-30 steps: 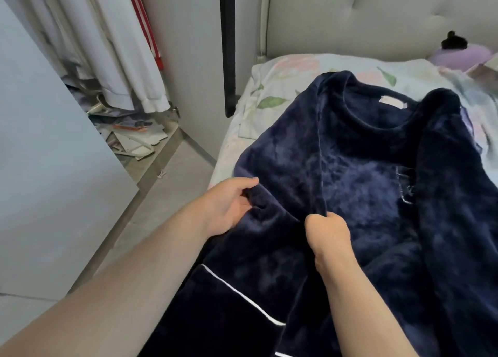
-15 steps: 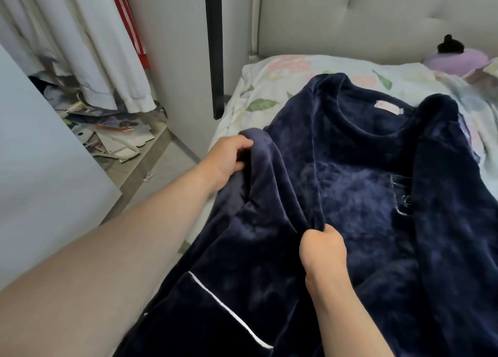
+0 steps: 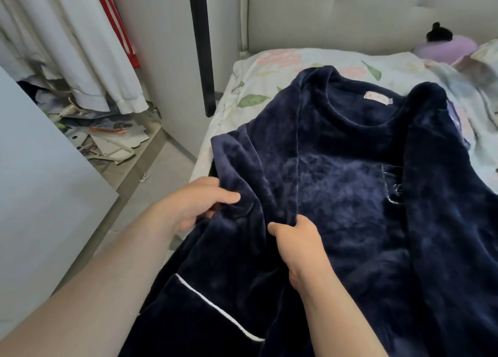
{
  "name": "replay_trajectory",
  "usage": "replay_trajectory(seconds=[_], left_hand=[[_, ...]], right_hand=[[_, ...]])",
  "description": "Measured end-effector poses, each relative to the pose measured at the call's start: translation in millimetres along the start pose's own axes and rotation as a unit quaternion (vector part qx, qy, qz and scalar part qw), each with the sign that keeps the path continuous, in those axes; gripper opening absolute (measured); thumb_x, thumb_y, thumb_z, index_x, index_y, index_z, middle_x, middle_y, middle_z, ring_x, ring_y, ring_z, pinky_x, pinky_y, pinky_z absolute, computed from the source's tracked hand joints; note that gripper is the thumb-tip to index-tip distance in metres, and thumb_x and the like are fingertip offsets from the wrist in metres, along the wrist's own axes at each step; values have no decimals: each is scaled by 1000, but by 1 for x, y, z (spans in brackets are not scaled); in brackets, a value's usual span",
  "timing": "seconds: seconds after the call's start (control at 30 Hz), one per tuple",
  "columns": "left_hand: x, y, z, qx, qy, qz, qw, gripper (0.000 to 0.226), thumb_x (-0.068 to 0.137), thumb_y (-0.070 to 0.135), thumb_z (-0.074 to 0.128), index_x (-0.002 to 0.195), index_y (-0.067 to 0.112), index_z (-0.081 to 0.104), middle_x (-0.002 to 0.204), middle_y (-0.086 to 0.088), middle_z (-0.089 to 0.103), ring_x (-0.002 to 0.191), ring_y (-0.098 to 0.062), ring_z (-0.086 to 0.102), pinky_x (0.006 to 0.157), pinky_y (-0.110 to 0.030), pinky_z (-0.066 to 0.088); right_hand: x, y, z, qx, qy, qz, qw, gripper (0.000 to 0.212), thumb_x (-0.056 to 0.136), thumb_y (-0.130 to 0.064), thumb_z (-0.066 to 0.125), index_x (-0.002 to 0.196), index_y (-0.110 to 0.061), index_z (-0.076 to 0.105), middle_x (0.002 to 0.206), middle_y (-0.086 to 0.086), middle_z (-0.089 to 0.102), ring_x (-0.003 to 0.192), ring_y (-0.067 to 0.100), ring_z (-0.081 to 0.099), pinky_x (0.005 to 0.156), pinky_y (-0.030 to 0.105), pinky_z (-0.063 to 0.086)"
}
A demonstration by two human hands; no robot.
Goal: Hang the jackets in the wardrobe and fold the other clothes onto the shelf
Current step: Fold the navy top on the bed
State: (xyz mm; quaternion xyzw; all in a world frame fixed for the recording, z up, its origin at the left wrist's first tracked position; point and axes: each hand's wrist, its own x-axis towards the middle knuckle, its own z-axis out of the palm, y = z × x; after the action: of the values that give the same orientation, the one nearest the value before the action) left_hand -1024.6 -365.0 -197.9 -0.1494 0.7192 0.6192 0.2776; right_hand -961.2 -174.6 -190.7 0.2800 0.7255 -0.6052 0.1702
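A bed w/ a floral sheet [image 3: 258,87] fills the right of the view, a padded headboard [image 3: 350,14] behind it. Spread over the sheet, neck opening toward the headboard, lies a navy fleece top [image 3: 350,195] — its lower part runs past the bed's near-left edge, white piping [image 3: 215,305] showing. At left, white garments [image 3: 89,60] hang in an open wardrobe above a heap of papers [image 3: 113,138]. The person's left hand [image 3: 194,205] pinches the top's left edge, thumb over the fabric, fingers under. The right hand [image 3: 299,243], fingers curled tight, clutches a fold along the front seam. A pink label [image 3: 378,98] sits inside the neckline.
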Motion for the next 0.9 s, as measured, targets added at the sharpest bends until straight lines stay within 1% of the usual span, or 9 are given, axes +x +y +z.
replay_trajectory(seconds=[0.13, 0.23, 0.3, 0.47, 0.53, 0.6, 0.7, 0.8, 0.9], left_hand=[[-11, -6, -17, -34, 88, 42, 995, 18, 96, 4, 53, 105, 15, 63, 91, -9, 75, 76, -17, 72, 62, -29, 55], [-18, -19, -20, 199, 156, 57, 966, 10, 91, 13, 56, 96, 21, 60, 94, -2, 69, 89, -21, 66, 74, -35, 51], [-22, -23, -19, 248, 130, 30, 959, 8, 83, 23, 62, 90, 23, 60, 88, 2, 69, 86, -17, 66, 73, -34, 50], [5, 26, -26, 31, 128, 30, 991, 38, 62, 48, 67, 78, 13, 68, 77, -1, 74, 63, -14, 68, 61, -28, 49], [30, 40, -23, -90, 140, 24, 986, 40, 66, 47, 72, 91, 16, 72, 82, -2, 76, 66, -17, 72, 59, -27, 53], [54, 47, -19, -158, 154, 20, 975, 45, 64, 43, 76, 100, 15, 70, 86, -5, 76, 78, -25, 73, 73, -36, 59], [85, 53, -17, -195, 195, 63, 959, 35, 63, 34, 76, 92, 16, 69, 84, -9, 75, 81, -30, 72, 80, -49, 60], [102, 41, -12, -219, 233, 159, 934, 29, 74, 23, 75, 95, 37, 61, 90, -5, 73, 78, -22, 73, 67, -37, 61], [106, 21, -7, -224, 176, 240, 928, 46, 84, 5, 67, 97, 50, 64, 92, 0, 76, 80, -14, 74, 64, -24, 58]], right_hand=[[-2, 3, 2, -19, -2, -11, 1000, 15, 87, -3, 56, 91, -12, 67, 88, 12, 74, 81, 26, 71, 75, 46, 62], [-2, 7, 2, -51, -8, -19, 998, 14, 90, -6, 58, 90, -18, 66, 85, 4, 73, 82, 26, 71, 62, 31, 61], [-2, 9, 2, -72, -4, -24, 997, 13, 89, -8, 58, 90, -20, 64, 83, 1, 72, 75, 20, 69, 51, 24, 54], [3, 10, -2, -81, 32, -34, 996, 6, 86, -25, 63, 91, -23, 61, 76, -8, 68, 66, 8, 63, 50, 21, 49], [10, 5, -5, -96, 84, -49, 991, 19, 88, -34, 63, 104, -26, 54, 84, -15, 64, 68, 0, 59, 52, 17, 40], [24, -10, -8, -138, 114, -86, 980, 39, 90, -39, 62, 126, -30, 50, 103, -18, 62, 77, -3, 57, 58, 15, 36], [75, -63, -16, -200, 120, -183, 955, 51, 91, -38, 62, 138, -24, 47, 129, -6, 60, 102, 9, 59, 77, 23, 41], [131, -139, -21, -176, 111, -268, 941, 53, 92, -39, 60, 141, -26, 43, 125, -3, 61, 107, 16, 60, 91, 35, 48], [175, -188, -15, -268, 104, -324, 901, 57, 96, -44, 55, 147, -25, 39, 135, -2, 58, 119, 23, 57, 97, 41, 49]])
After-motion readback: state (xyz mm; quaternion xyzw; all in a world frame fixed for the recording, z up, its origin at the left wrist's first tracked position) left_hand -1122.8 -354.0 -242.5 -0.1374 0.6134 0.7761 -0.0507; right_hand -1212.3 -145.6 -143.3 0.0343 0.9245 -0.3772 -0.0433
